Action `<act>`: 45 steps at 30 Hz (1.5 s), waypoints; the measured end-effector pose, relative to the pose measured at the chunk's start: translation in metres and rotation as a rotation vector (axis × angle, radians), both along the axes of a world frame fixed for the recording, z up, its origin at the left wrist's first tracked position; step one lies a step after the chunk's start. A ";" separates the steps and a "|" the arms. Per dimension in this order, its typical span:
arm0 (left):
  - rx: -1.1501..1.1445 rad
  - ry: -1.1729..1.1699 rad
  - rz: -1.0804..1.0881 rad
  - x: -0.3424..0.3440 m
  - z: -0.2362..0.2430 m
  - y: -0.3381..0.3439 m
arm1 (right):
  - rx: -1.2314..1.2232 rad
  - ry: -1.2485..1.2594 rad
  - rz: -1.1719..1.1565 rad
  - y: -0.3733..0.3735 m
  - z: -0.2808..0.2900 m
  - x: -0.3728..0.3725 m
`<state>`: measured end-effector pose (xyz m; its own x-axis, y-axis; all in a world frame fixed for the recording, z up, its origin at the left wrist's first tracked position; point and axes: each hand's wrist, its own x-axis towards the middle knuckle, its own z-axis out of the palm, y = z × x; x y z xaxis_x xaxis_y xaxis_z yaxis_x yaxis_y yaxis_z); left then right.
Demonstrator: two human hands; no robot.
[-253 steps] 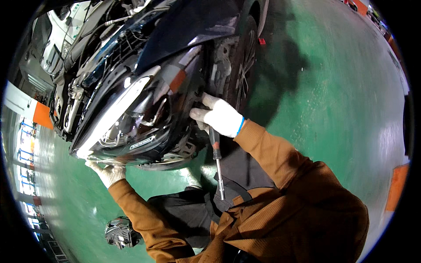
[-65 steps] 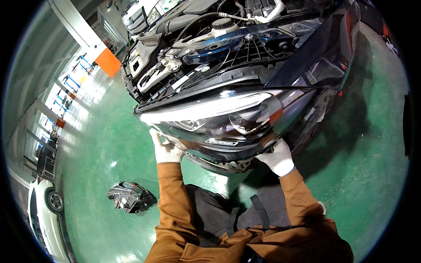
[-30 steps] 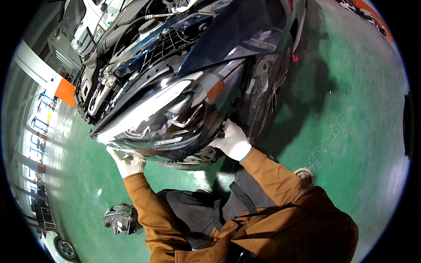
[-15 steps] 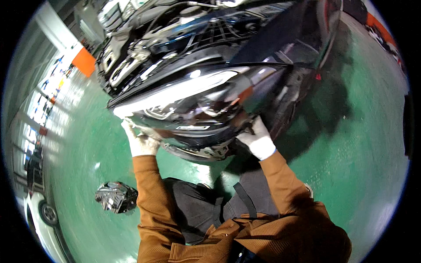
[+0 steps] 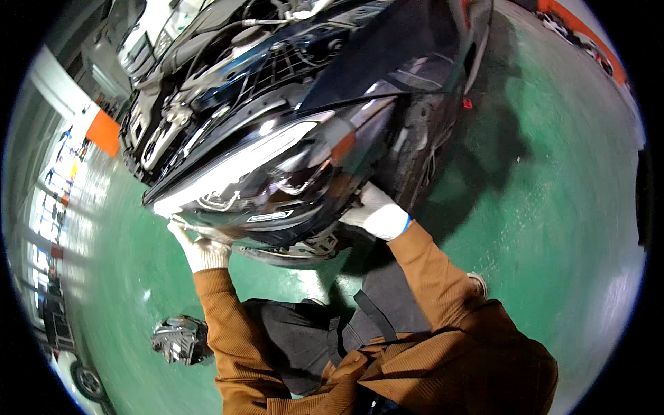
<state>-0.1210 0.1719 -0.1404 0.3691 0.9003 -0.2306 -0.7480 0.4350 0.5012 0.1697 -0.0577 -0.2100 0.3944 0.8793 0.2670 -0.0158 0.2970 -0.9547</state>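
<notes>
A large dark-framed headlight [image 5: 277, 183] with a bright lens strip sits at the front corner of a dark car [image 5: 394, 62]. My left hand [image 5: 202, 247], in a white glove, grips the headlight's inner lower end, fingers curled at its edge and partly hidden. My right hand [image 5: 377, 213], gloved too, holds the outer lower edge near the wheel arch. Its fingertips are hidden behind the lamp. Below the headlight, between my hands, shows a pale metal and plastic part [image 5: 315, 247].
The exposed engine bay [image 5: 235, 76] lies beyond the headlight. On the green floor [image 5: 526, 277], left of my left forearm, rests another dark lamp-like unit [image 5: 181, 340]. A light-coloured car [image 5: 79, 377] stands at lower left. An orange-based pillar [image 5: 104, 131] is at far left.
The view has turned, so the car and headlight appear shifted left and more slanted. Both hands keep their places on the headlight's lower edge.
</notes>
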 end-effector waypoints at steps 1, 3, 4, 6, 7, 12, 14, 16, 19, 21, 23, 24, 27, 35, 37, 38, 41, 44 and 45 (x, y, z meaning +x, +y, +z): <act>-0.005 0.006 -0.010 0.005 0.001 -0.006 | -0.023 0.010 -0.008 0.003 -0.012 0.002; 0.046 -0.024 0.011 0.011 0.004 -0.010 | -0.019 0.057 0.006 0.002 -0.011 0.002; 0.043 -0.036 -0.006 0.012 0.002 -0.009 | 0.005 0.097 0.024 0.000 -0.012 0.001; 0.049 -0.064 -0.028 0.011 0.005 -0.007 | 0.012 0.112 0.038 -0.003 -0.005 -0.001; 0.008 -0.066 -0.027 0.011 0.005 -0.007 | -0.011 0.089 0.029 -0.005 -0.003 -0.001; -0.002 0.078 0.081 0.009 0.005 -0.004 | 0.010 0.076 -0.009 -0.008 0.016 -0.009; -0.084 0.299 0.189 -0.005 0.004 0.000 | 0.045 0.093 -0.017 -0.006 0.006 -0.010; 0.449 0.678 0.422 -0.055 -0.010 0.034 | 0.043 0.031 -0.045 -0.005 0.009 -0.013; 1.372 1.271 1.117 -0.069 0.046 0.028 | 0.113 0.255 0.066 -0.023 0.035 -0.012; 1.788 1.404 1.311 -0.003 0.113 -0.028 | 0.258 0.422 0.079 -0.021 0.005 -0.003; 1.704 1.172 0.693 0.046 0.177 -0.075 | 0.503 0.613 0.121 -0.012 0.011 -0.016; 1.458 0.945 0.279 0.082 0.197 -0.094 | 0.494 0.605 0.081 -0.013 0.003 -0.010; 1.723 1.332 -0.031 0.142 0.226 -0.086 | 0.414 0.593 0.010 0.001 -0.007 -0.011; 2.013 1.595 -0.212 0.206 0.229 -0.070 | 0.151 0.493 -0.158 -0.001 0.025 -0.016; 2.003 1.587 -0.204 0.205 0.225 -0.063 | 0.189 0.507 -0.105 -0.007 0.021 -0.017; 2.067 1.537 -0.180 0.202 0.223 -0.063 | 0.216 0.521 -0.069 -0.007 0.019 -0.018; 1.889 1.509 -0.235 0.205 0.229 -0.065 | 0.161 0.530 0.009 -0.004 0.020 -0.008; 1.783 1.617 -0.282 0.210 0.228 -0.074 | 0.230 0.413 -0.010 -0.006 0.015 -0.006; 1.803 1.601 -0.257 0.207 0.228 -0.072 | 0.211 0.418 0.017 -0.008 0.022 -0.009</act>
